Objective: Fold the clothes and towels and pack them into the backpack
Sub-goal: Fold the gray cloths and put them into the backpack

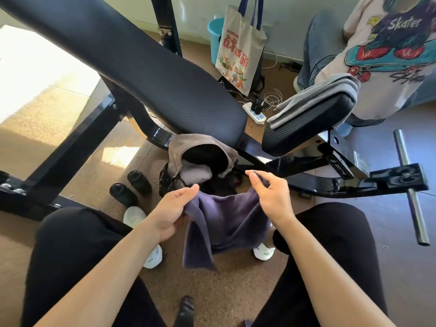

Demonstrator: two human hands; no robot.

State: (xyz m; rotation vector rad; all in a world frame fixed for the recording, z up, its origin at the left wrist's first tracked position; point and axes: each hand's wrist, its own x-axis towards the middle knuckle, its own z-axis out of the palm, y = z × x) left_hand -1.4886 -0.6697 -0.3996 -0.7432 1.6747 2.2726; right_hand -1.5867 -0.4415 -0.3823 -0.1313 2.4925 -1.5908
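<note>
Knees: two legs in black trousers (70, 244) fill the lower corners, nearer the camera than the backpack, with bare forearms reaching out between them.
Floor: brown speckled floor (231, 291), with bright sun patches far to the left of the backpack.
Backpack: a taupe backpack (175, 149) stands on the floor with its mouth open towards the camera and a pale cloth (195, 173) lying inside.
Weight bench: a black padded weight bench (141, 67) slopes over and behind the backpack; its short seat pad (306, 121), up and to the right of the backpack, carries a stack of folded grey towels (313, 97).
Room: a printed tote bag (240, 50), a blue bucket (215, 36) and a white power strip (256, 114) lie beyond the backpack, near the wall; a second person in a printed T-shirt (389, 55) sits far right of it.
Bottles: two black bottles (139, 182) stand just left of the backpack.
Shoes: white shoes (264, 250) rest on the floor on the near side of the backpack.
Purple towel: the purple towel (226, 220) hangs in the air just this side of the backpack, its top edge stretched between both hands and one end drooping towards the floor.
Left hand: the left hand (173, 208) pinches the towel's top left edge between thumb and fingers.
Right hand: the right hand (269, 192) pinches the top right corner with thumb and forefinger, its other fingers loosely curled.
</note>
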